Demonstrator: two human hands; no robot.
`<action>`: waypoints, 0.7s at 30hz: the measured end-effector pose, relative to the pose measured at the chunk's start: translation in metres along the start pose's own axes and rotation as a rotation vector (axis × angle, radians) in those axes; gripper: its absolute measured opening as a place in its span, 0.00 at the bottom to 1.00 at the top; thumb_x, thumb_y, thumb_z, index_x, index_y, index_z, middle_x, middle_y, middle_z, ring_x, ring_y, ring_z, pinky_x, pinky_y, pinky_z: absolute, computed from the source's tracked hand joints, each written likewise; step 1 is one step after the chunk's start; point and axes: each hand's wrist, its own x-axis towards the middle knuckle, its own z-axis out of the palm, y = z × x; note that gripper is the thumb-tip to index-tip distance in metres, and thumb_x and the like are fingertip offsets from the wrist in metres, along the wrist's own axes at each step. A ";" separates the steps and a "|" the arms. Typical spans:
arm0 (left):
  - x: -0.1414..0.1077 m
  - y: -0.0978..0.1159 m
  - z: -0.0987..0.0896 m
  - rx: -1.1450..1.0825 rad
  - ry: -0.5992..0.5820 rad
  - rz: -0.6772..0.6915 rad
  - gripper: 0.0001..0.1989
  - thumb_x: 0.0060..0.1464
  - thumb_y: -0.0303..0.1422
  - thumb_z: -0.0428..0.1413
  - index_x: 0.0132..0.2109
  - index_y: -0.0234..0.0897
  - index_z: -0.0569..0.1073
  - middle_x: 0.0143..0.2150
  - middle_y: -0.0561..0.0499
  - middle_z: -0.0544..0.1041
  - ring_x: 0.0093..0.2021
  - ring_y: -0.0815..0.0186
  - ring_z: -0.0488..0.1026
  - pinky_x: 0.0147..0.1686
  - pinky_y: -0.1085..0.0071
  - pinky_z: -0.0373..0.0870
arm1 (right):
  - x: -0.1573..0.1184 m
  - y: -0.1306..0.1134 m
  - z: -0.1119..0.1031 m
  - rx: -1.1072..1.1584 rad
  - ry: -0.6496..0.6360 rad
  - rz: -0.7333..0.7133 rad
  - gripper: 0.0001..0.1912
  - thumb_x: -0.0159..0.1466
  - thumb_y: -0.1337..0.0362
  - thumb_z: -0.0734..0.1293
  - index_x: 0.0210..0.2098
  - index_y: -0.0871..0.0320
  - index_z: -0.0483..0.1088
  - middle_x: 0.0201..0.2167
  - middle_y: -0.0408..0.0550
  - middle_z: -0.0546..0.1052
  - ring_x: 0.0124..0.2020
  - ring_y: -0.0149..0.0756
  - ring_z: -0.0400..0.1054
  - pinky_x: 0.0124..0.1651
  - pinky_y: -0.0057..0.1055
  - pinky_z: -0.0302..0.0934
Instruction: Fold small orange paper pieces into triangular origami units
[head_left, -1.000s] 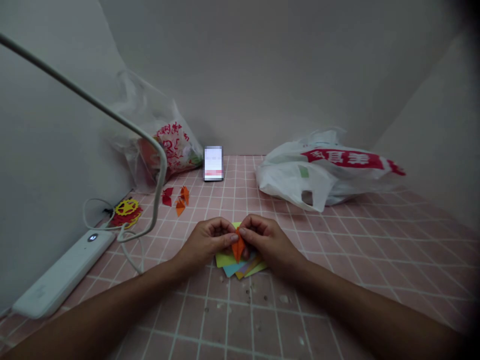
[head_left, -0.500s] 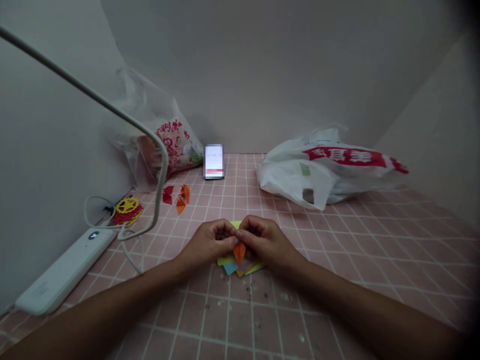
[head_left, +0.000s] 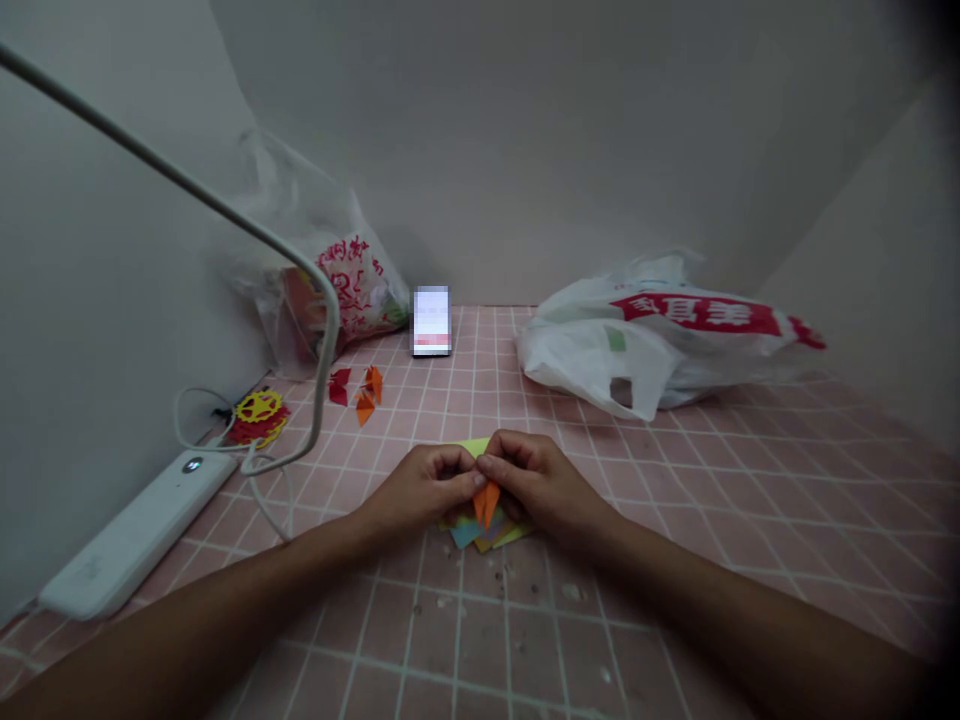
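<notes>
Between the thumbs and fingers of both hands is a folded piece of orange paper [head_left: 487,505], its two points hanging downward. My left hand [head_left: 439,478] pinches it from the left, and my right hand [head_left: 534,475] pinches it from the right, the thumbs nearly meeting at its top. Fingers cover the upper part of the fold. Beneath the hands lies a fanned stack of coloured paper sheets [head_left: 466,535], with yellow, blue and orange corners showing. Farther off to the left lie small folded orange papers [head_left: 365,408] and a red folded paper [head_left: 340,387].
A phone [head_left: 432,322] stands at the back. Plastic bags rest at back left [head_left: 360,290] and back right [head_left: 592,350]. At left are a white power bank or strip-like device [head_left: 142,535], yellow and red cutouts [head_left: 259,408] and a looping cable [head_left: 328,340]. Pink tiled cloth [head_left: 420,650] covers the table.
The lower end of the orange paper now shows two separated points, where before it looked like one. Both hands stay pinched on it. The whole view has shifted slightly.
</notes>
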 end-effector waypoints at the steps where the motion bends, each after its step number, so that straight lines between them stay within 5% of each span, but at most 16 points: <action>1: 0.000 0.001 0.000 -0.002 -0.009 -0.015 0.15 0.49 0.43 0.62 0.30 0.35 0.72 0.22 0.55 0.71 0.20 0.73 0.65 0.23 0.75 0.58 | 0.000 0.000 0.000 -0.014 0.021 -0.009 0.14 0.59 0.57 0.67 0.23 0.56 0.62 0.14 0.35 0.61 0.15 0.24 0.50 0.18 0.24 0.42; 12: 0.000 0.001 0.002 -0.088 -0.123 -0.087 0.19 0.48 0.46 0.63 0.26 0.34 0.71 0.19 0.55 0.71 0.16 0.75 0.63 0.17 0.77 0.56 | -0.002 0.000 0.004 0.101 0.051 0.094 0.15 0.60 0.58 0.67 0.23 0.55 0.59 0.10 0.33 0.60 0.10 0.22 0.46 0.14 0.23 0.39; 21: 0.000 0.000 0.001 -0.125 -0.100 -0.155 0.19 0.46 0.45 0.64 0.26 0.35 0.68 0.17 0.58 0.67 0.16 0.76 0.61 0.17 0.78 0.55 | -0.002 -0.002 0.004 0.153 0.029 0.119 0.15 0.58 0.57 0.68 0.22 0.56 0.59 0.09 0.33 0.61 0.10 0.21 0.47 0.14 0.22 0.39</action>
